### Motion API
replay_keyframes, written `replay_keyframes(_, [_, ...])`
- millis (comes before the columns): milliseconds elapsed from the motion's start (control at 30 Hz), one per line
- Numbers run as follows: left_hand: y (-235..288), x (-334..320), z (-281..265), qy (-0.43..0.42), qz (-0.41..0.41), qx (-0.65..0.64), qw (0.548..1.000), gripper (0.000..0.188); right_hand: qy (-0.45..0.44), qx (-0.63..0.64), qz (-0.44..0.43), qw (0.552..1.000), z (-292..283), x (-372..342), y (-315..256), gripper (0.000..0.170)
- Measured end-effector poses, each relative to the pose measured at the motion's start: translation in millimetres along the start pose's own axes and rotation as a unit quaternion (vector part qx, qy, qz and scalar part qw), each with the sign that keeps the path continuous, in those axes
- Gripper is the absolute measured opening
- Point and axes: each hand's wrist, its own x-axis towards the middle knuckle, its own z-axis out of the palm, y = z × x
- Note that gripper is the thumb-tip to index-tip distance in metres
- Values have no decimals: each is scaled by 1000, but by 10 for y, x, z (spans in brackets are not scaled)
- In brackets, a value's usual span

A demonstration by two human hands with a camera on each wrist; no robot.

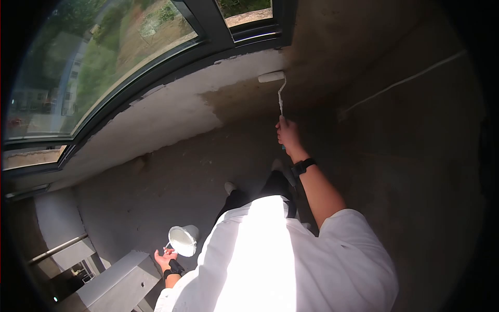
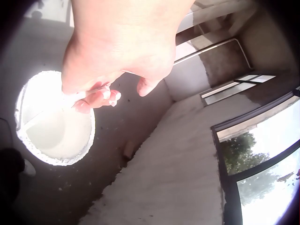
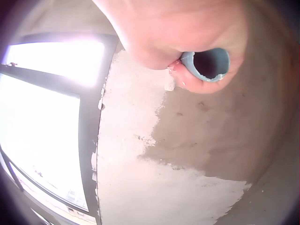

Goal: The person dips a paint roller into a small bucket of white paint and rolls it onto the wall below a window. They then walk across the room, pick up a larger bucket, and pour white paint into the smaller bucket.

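Coating, apparently | right hand [image 1: 289, 137] grips white cylindrical paint roller [image 1: 271, 77] near upper edge of brown wall patch [image 1: 236, 104] | left hand [image 1: 165, 259] holds round white bucket [image 1: 194, 234] by handle [image 2: 35, 119] | next: likely even pressure

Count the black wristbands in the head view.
2: one wristband at the wrist of the right hand, which grips the roller; another wristband at the wrist of the left hand, which holds the bucket.

A large glass window [image 1: 104, 67] with a dark metal frame is showing green leafy trees [image 2: 239, 143] through its panes. A pale grey flat-topped block [image 1: 112, 278] is bordering the grey concrete floor's [image 1: 161, 182] left edge; a straight silvery pipe [image 1: 58, 248] is slanting near that block. A thin whitish line [image 1: 405, 80] is crossing a dim brown surface at right.
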Motion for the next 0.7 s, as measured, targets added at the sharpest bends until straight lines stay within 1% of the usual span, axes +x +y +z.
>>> replay_keyframes(100, [166,326,-88,-7,-22,2,1000,46,13,-8,33,999,-86,113,139,42])
replay_keyframes(133, [223,427,-129,-13,-26,12,999,46,29,-32,44,998,-102,134,117,42])
replay_keyframes(233, [535,695,-210,-38,-43,41,998,45,50,-49,25,997,-127,-93,103,42])
replay_keyframes(300, [732,857,-242,-71,-65,47,994,45,59,-27,38,997,-84,-487,83,41])
replay_keyframes(333, [837,1019,-331,-84,-66,76,991,44,71,-16,47,996,-86,-771,77,41])
replay_keyframes(367, [880,1029,-215,-89,-87,79,989,43,81,-9,58,995,-9,-962,77,41])
replay_keyframes(433, [989,1083,-272,-114,-80,132,981,41,73,36,63,995,-63,-1615,184,40])
replay_keyframes(500, [1086,1322,-345,-160,-74,150,973,37,76,98,78,989,-40,-2323,292,39])
replay_keyframes(533, [1088,1358,-245,-135,-56,164,975,33,57,157,97,981,37,-2672,367,39])
replay_keyframes(567, [1069,1329,-148,-116,-28,210,970,31,30,220,103,970,123,-2955,357,38])
replay_keyframes(600, [791,1487,91,-141,-19,229,963,31,-21,249,100,963,27,-2707,544,38])
replay_keyframes(633, [834,1495,158,-157,-21,270,950,30,-46,277,103,954,38,-2940,638,38])
replay_keyframes(700, [834,1513,461,-186,-7,346,919,30,5,243,75,967,259,-3415,578,35])
